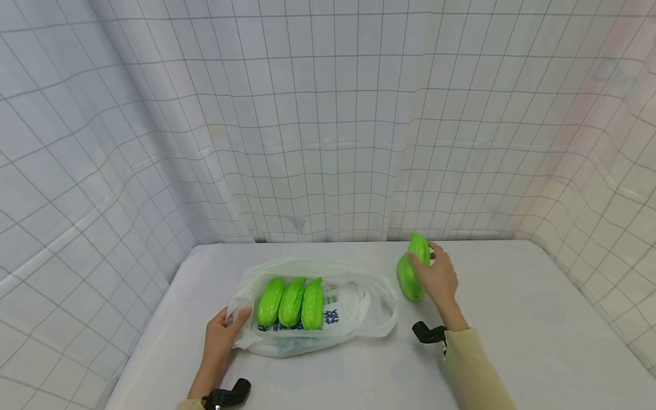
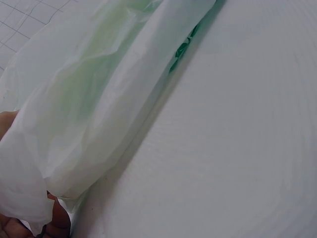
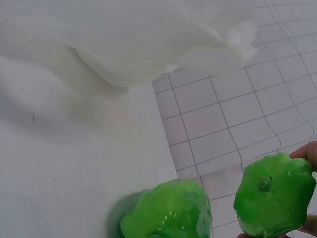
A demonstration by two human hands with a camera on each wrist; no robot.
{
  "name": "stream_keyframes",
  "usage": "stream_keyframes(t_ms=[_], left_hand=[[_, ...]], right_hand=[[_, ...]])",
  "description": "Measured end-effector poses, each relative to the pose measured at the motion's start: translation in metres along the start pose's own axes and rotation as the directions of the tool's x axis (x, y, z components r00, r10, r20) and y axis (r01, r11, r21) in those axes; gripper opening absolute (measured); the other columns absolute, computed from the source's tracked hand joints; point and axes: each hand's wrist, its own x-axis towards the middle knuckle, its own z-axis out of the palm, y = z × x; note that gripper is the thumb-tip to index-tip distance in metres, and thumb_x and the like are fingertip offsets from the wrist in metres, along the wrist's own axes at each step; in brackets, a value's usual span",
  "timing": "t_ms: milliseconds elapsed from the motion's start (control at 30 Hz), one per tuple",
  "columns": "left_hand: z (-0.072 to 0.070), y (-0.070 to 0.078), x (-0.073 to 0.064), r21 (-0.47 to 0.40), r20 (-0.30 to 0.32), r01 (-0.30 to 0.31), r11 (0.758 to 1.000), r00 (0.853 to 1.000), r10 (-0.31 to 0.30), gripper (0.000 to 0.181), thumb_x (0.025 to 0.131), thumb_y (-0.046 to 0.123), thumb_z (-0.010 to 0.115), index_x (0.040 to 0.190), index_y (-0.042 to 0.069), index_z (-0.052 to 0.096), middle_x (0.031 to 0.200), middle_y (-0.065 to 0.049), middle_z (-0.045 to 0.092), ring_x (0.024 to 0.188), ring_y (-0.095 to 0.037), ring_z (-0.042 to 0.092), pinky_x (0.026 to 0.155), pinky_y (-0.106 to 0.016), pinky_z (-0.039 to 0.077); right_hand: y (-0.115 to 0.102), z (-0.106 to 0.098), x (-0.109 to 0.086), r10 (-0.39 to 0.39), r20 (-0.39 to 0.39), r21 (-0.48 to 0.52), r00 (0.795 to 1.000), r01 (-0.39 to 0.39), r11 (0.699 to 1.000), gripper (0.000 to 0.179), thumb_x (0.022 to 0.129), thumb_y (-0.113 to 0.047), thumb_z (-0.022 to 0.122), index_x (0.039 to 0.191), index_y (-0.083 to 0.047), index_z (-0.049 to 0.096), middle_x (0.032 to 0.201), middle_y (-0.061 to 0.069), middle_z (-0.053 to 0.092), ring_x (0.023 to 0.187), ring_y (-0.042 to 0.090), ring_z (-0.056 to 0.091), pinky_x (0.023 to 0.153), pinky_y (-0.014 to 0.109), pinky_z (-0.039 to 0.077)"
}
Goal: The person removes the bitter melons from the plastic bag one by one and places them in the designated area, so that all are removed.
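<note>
A white plastic bag [image 1: 359, 327] lies open on its side, with three bright green, ribbed, elongated gourds [image 1: 290, 303] side by side in it. My left hand [image 1: 221, 336] pinches the bag's left edge between thumb and fingers; in the left wrist view the thin plastic [image 2: 119, 109] hides most of that hand. Right of the bag, my right hand [image 1: 435, 276] grips another green gourd [image 3: 275, 196], its stem end facing the right wrist camera. One more green gourd [image 3: 168, 210] lies on the table just beside the held one.
The white table [image 1: 523, 319] extends to the right and in front of the bag. White grid-patterned curtains [image 1: 328, 142] hang behind and at both sides. Loose bag handles [image 1: 386, 319] reach toward the right-hand gourds. Black wrist cameras [image 1: 429, 333] sit on both wrists.
</note>
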Motion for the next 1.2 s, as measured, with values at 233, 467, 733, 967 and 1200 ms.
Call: stream_keyframes(t_ms=[233, 467, 733, 967, 1200], left_hand=[[0.000, 0.001, 0.000, 0.007, 0.002, 0.000, 1.000, 1.000, 0.000, 0.062, 0.085, 0.045, 0.069, 0.123, -0.002, 0.057, 0.120, -0.020, 0.058, 0.090, -0.015, 0.053, 0.070, -0.021, 0.044], [-0.001, 0.003, -0.001, 0.016, 0.003, 0.001, 1.000, 1.000, -0.002, 0.062, 0.085, 0.046, 0.068, 0.123, -0.001, 0.057, 0.121, -0.020, 0.058, 0.091, -0.017, 0.052, 0.071, -0.021, 0.043], [-0.001, 0.004, -0.003, 0.011, 0.012, 0.009, 1.000, 1.000, -0.009, 0.064, 0.084, 0.047, 0.068, 0.125, -0.002, 0.056, 0.122, -0.021, 0.057, 0.092, -0.017, 0.052, 0.071, -0.021, 0.043], [-0.001, 0.004, -0.003, 0.019, 0.013, 0.013, 1.000, 1.000, -0.013, 0.065, 0.084, 0.047, 0.068, 0.124, -0.002, 0.056, 0.123, -0.021, 0.057, 0.094, -0.018, 0.052, 0.071, -0.021, 0.044], [-0.001, 0.003, -0.002, 0.027, 0.017, 0.017, 1.000, 1.000, -0.017, 0.066, 0.084, 0.048, 0.068, 0.125, -0.002, 0.055, 0.124, -0.021, 0.056, 0.096, -0.020, 0.052, 0.073, -0.020, 0.043]], right_hand=[[0.008, -0.005, 0.005, 0.042, 0.026, -0.002, 0.999, -0.042, 0.999, 0.070, 0.089, -0.051, 0.057, 0.141, -0.007, 0.041, 0.119, 0.020, 0.053, 0.093, 0.037, 0.054, 0.069, 0.049, 0.042], [0.016, -0.006, 0.008, 0.069, 0.044, -0.008, 0.997, -0.069, 0.998, 0.069, 0.089, -0.052, 0.055, 0.141, -0.009, 0.041, 0.120, 0.019, 0.052, 0.096, 0.036, 0.053, 0.072, 0.049, 0.042], [0.026, -0.005, 0.007, 0.111, 0.086, -0.022, 0.990, -0.110, 0.994, 0.073, 0.089, -0.055, 0.052, 0.142, -0.006, 0.038, 0.123, 0.022, 0.049, 0.101, 0.038, 0.051, 0.076, 0.052, 0.041], [0.032, -0.003, 0.005, 0.124, 0.090, -0.020, 0.988, -0.123, 0.992, 0.071, 0.090, -0.052, 0.052, 0.141, -0.006, 0.040, 0.125, 0.022, 0.049, 0.105, 0.038, 0.050, 0.080, 0.053, 0.039], [0.036, -0.006, 0.004, 0.141, 0.107, -0.030, 0.984, -0.138, 0.990, 0.070, 0.090, -0.052, 0.052, 0.143, -0.007, 0.039, 0.126, 0.022, 0.049, 0.106, 0.038, 0.050, 0.081, 0.054, 0.039]])
